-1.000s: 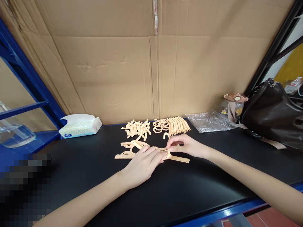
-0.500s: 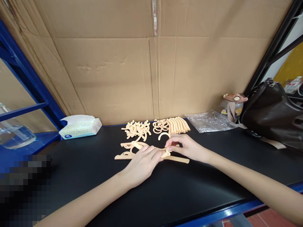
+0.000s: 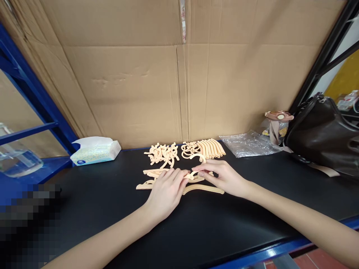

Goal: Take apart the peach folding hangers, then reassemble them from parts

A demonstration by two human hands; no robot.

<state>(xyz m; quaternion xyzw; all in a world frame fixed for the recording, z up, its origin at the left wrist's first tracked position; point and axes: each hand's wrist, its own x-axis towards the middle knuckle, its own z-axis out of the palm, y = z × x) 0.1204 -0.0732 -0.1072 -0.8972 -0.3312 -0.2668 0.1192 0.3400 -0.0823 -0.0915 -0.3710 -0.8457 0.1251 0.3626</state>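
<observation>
Your left hand (image 3: 168,186) has lifted clear of the bar (image 3: 206,188), which lies loose at your right hand's (image 3: 223,175) eight o'clock. Left apparently pinches a strip (image 3: 189,176); right grips the hook (image 3: 198,155), at ten o'clock.

Towards seven o'clock, the left forearm (image 3: 112,237) is bare as far as the edge of the view, slim and smooth in outline, broadening away from a narrow left wrist (image 3: 147,213); the left hand (image 3: 166,188) has a gently rounded back, low knuckles and slender fingers (image 3: 174,176). Towards four o'clock, the right forearm (image 3: 294,213) is likewise bare up to the edge, long and evenly tapered, ending in a narrow right wrist (image 3: 246,188) and a right hand (image 3: 224,177) with a smooth back, slim fingers and a slim thumb (image 3: 209,178). The nails are too small to make out clearly.
</observation>
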